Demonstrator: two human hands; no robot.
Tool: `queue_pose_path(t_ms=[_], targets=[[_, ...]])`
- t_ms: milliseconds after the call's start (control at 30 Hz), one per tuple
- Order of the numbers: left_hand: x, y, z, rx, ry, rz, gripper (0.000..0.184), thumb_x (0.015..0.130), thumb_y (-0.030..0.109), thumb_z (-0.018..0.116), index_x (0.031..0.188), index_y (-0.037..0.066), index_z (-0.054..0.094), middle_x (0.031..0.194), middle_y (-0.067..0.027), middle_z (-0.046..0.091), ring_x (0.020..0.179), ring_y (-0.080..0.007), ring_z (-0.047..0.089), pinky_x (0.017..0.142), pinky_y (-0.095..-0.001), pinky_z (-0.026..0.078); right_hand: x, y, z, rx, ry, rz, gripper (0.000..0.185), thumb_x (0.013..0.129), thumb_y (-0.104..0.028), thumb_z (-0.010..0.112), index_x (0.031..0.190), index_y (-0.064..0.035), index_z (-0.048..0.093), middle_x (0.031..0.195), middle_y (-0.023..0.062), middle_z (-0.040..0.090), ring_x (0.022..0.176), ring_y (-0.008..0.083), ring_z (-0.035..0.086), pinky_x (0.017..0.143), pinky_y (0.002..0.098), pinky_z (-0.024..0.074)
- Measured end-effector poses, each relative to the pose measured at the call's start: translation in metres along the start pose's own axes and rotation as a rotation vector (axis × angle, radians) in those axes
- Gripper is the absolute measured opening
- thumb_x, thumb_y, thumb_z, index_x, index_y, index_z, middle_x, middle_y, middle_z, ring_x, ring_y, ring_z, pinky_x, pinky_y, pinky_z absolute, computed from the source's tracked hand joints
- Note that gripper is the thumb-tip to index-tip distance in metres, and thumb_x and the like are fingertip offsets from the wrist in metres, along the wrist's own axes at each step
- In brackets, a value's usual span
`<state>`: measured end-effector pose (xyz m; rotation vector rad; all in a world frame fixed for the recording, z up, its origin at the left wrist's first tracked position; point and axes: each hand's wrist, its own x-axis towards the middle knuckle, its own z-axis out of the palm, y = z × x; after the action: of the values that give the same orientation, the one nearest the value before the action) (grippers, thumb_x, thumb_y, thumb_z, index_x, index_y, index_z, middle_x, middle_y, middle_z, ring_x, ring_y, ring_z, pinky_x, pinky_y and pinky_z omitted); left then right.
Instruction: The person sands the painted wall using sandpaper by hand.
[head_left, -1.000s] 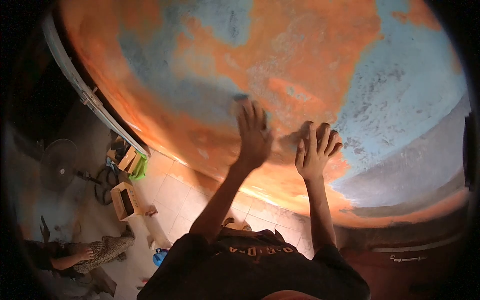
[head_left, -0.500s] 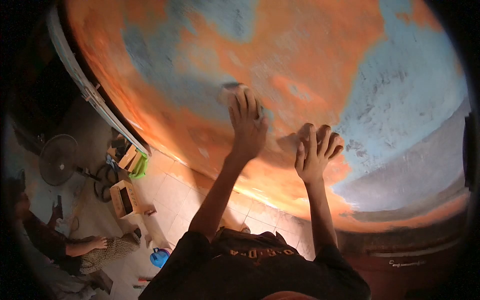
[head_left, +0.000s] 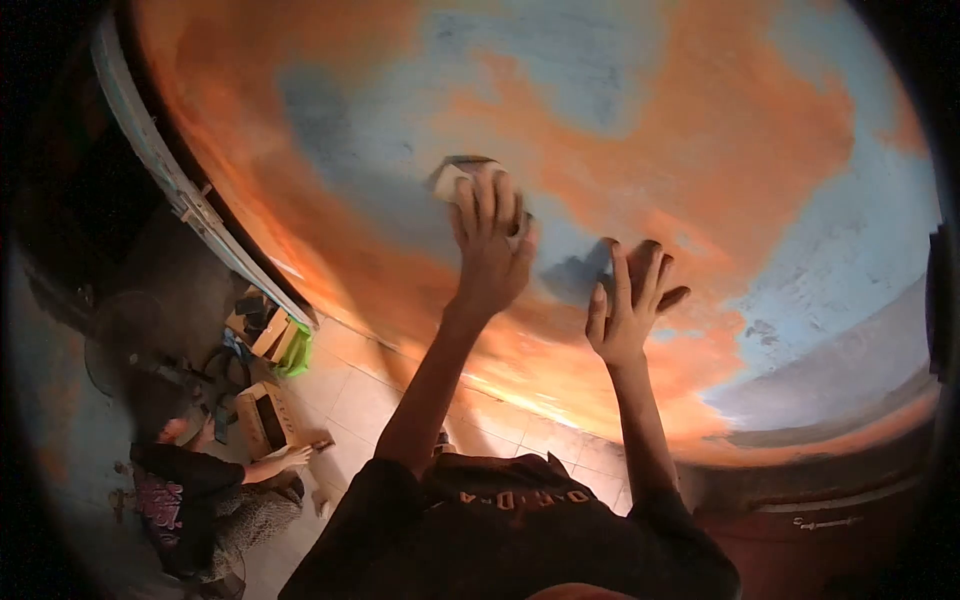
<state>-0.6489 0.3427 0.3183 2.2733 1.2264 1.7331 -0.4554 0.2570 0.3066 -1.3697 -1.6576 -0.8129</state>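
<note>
In front of me is a broad curved surface [head_left: 640, 130] with patchy orange and blue-grey colour. My left hand [head_left: 490, 240] presses a folded pale sheet [head_left: 453, 182] against it. The sheet has a dark edge and looks like sandpaper; the fingers lie over it and hide most of it. Lower and to the right, my right hand [head_left: 628, 305] rests on the orange area with its fingers spread, holding nothing. A dark shadow falls on the surface beside those fingertips.
A long rail [head_left: 165, 180] borders the surface on the left. Below it, a green bag [head_left: 293, 350] and an open cardboard box [head_left: 268, 425] stand on the tiled floor [head_left: 350, 400]. Another person [head_left: 190, 490] sits at the lower left, one hand near the box.
My view has shifted, so the surface's patches sit farther right. Both hands keep nearly the same place in view. The seated person appears farther right, now leaning with a hand near the box.
</note>
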Motion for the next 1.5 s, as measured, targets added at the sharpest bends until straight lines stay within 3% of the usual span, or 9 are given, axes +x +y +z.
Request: queue_pose_path(t_ms=[133,200,367,700,867,1067,1333,1400,1500], targets=[[-0.027,-0.027,0.002,0.014,-0.019,0.125,0.074,0.096,0.046,0.05,0.151,0.003,0.026,0.157,-0.0263,0.017,0.144,-0.0523,0.009,0.111,-0.0678,0.005,0.029,-0.048,0.024,0.067,-0.04,-0.053,0.049,0.096,-0.032,0.046,0.138,-0.0083,0.054,0.15,0.0221,0.039,0.145,0.0378,0.025,0.113,0.0561,-0.0156],[-0.028,-0.039,-0.022,-0.076,-0.23,0.18,0.074,0.094,0.046,0.053,0.151,0.005,0.029,0.158,-0.0227,0.02,0.144,-0.0501,0.01,0.111,-0.0679,0.005,0.036,-0.07,0.033,0.22,-0.12,-0.147,0.048,0.095,-0.032,0.047,0.135,-0.008,0.057,0.149,0.0171,0.043,0.144,0.0344,0.031,0.115,0.0561,-0.0113],[0.014,-0.068,-0.064,-0.163,-0.315,0.249,0.058,0.097,0.028,0.038,0.151,0.008,0.033,0.157,-0.0135,0.03,0.147,-0.0406,0.016,0.114,-0.0636,0.002,0.037,-0.101,0.059,0.326,-0.211,-0.19,0.038,0.089,-0.027,0.057,0.124,-0.0114,0.061,0.138,0.0044,0.056,0.139,0.0253,0.041,0.116,0.0575,0.0019],[0.037,-0.057,-0.081,-0.264,-0.209,0.391,0.058,0.093,0.033,0.046,0.145,0.008,0.044,0.15,-0.0119,0.041,0.142,-0.037,0.027,0.116,-0.0581,0.007,0.047,-0.113,0.057,0.274,-0.193,-0.314,0.044,0.072,-0.017,0.076,0.112,-0.0114,0.062,0.124,0.0057,0.06,0.135,0.0266,0.045,0.114,0.0574,0.0158],[0.047,-0.049,-0.087,-0.243,-0.237,0.412,0.062,0.092,0.041,0.049,0.144,0.007,0.047,0.144,-0.0134,0.046,0.139,-0.0369,0.03,0.116,-0.0576,0.011,0.061,-0.12,0.057,0.06,-0.222,-0.316,0.043,0.073,-0.023,0.076,0.113,-0.0149,0.063,0.117,0.0065,0.056,0.115,0.0276,0.05,0.098,0.0539,0.0313],[0.051,-0.049,-0.099,-0.336,-0.316,0.388,0.062,0.096,0.047,0.043,0.142,0.006,0.049,0.144,-0.0152,0.046,0.14,-0.039,0.03,0.116,-0.0573,0.012,0.065,-0.128,0.077,-0.16,-0.214,-0.176,0.038,0.076,-0.026,0.069,0.113,-0.0224,0.062,0.106,0.0015,0.051,0.098,0.022,0.05,0.086,0.0467,0.034],[0.06,-0.104,-0.126,-0.572,-0.221,0.365,0.051,0.099,0.041,0.043,0.136,0.008,0.057,0.148,-0.0183,0.042,0.137,-0.04,0.036,0.114,-0.0546,0.025,0.086,-0.148,0.083,-0.075,-0.113,-0.018,0.08,0.072,-0.017,0.072,0.146,-0.009,0.043,0.1,0.0062,0.055,0.091,0.0236,0.05,0.081,0.0384,0.0275],[0.069,-0.134,-0.137,-0.464,-0.057,0.32,0.047,0.099,0.036,0.043,0.135,0.01,0.058,0.151,-0.0208,0.037,0.14,-0.0424,0.03,0.114,-0.0544,0.021,0.094,-0.158,0.091,-0.085,-0.054,-0.026,0.091,0.066,-0.01,0.071,0.151,-0.0102,0.038,0.105,0.0097,0.054,0.095,0.0264,0.048,0.086,0.0398,0.0276],[0.082,-0.173,-0.155,-0.151,0.074,0.185,0.045,0.099,0.033,0.045,0.135,0.01,0.058,0.155,-0.0219,0.028,0.142,-0.0485,0.019,0.115,-0.0555,0.016,0.115,-0.185,0.099,-0.179,-0.084,0.099,0.084,0.072,-0.023,0.076,0.148,-0.0103,0.042,0.124,0.0116,0.05,0.121,0.0324,0.036,0.1,0.0503,0.0241]])
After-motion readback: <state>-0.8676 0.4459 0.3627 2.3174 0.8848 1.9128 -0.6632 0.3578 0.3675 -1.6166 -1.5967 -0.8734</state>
